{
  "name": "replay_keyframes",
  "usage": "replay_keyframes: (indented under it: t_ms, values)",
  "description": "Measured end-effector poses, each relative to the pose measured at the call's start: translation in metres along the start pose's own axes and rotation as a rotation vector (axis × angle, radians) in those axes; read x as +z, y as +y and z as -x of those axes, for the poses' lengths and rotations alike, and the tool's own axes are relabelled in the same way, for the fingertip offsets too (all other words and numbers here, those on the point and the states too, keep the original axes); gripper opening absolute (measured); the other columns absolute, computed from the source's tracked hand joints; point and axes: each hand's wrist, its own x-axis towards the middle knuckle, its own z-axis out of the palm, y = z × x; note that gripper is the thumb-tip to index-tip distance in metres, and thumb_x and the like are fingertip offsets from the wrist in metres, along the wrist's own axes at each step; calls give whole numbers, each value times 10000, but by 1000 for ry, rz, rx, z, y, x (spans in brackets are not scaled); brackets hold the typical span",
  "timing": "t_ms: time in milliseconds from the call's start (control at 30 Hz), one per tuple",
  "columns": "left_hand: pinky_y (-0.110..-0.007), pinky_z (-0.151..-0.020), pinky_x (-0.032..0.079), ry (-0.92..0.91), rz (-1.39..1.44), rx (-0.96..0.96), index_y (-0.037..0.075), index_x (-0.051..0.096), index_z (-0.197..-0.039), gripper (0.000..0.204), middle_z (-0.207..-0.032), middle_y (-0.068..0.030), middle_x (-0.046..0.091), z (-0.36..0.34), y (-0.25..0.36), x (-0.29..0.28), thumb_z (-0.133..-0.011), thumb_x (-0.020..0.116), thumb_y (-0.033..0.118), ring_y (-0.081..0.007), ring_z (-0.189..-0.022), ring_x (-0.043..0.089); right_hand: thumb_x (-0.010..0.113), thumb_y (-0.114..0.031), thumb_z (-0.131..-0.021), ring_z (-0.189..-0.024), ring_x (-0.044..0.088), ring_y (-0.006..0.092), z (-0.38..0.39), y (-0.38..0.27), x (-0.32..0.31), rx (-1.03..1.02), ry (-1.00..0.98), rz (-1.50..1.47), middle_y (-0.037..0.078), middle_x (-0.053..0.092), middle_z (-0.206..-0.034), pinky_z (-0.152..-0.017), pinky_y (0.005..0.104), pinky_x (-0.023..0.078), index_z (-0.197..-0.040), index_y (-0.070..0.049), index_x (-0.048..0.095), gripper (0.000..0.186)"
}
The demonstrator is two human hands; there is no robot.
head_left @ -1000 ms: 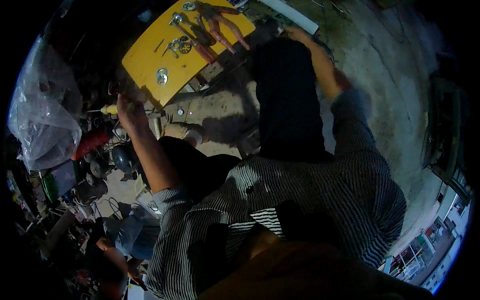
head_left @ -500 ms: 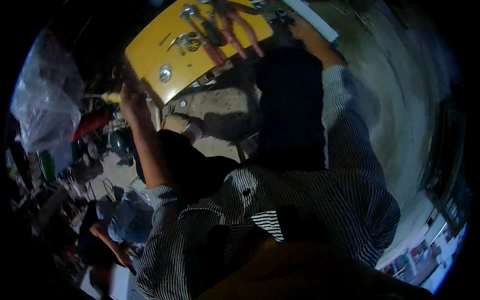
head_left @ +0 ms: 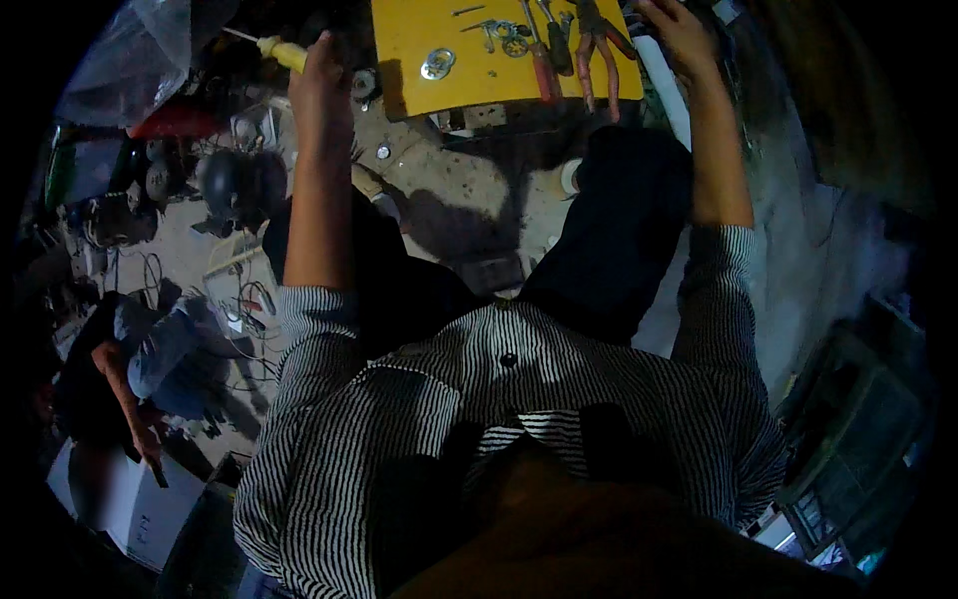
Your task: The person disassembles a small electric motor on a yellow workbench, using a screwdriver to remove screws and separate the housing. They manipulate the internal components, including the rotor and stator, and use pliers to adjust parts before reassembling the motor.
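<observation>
My left hand [head_left: 321, 85] is closed round the yellow handle of a screwdriver [head_left: 283, 53], whose thin shaft points up and left. It hovers left of a yellow board [head_left: 404, 40]. My right hand [head_left: 691, 42] is beyond the board's right edge, beside a long white strip [head_left: 662, 90]. Its visible fingers stretch out and stand apart, partly cut by the picture's upper edge. On the board lie pliers [head_left: 600, 62] with reddish handles, a red-handled tool [head_left: 545, 75], a round metal piece [head_left: 437, 64] and small metal parts [head_left: 512, 45].
Clear plastic sheeting [head_left: 130, 70] hangs at the far left, above a red object [head_left: 175, 121]. A dark rounded object [head_left: 235, 185] and cables lie on the left floor. Another person's arm [head_left: 122, 389] shows lower left, by a white box [head_left: 130, 504]. A dark frame [head_left: 858, 389] stands right.
The view has shifted, so the board appears higher and straighter. My left hand keeps hold of the screwdriver. My right hand now appears farther right and higher in the picture.
</observation>
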Motion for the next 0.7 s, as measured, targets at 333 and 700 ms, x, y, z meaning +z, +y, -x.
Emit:
replay_keyframes:
  t_ms: [333,700]
  values:
    - [-256,-749,490,-35,-9,-12,49,640,-1058,216,-1006,-12,668,2,3,2,-948,719,217,-116,-907,637,713,-230,-944,-1053,675,385,24,-39,123,-246,-396,813,208,697,-1164,-895,493,553,-1260,0,659,395]
    - [-249,-756,469,-48,-447,-58,83,674,-1109,380,-998,-14,659,13,15,5,-930,720,415,-131,-942,621,672,-225,-941,-1022,675,367,29,-42,122,-257,-325,833,227,683,-1155,-862,492,557,-1229,29,650,384]
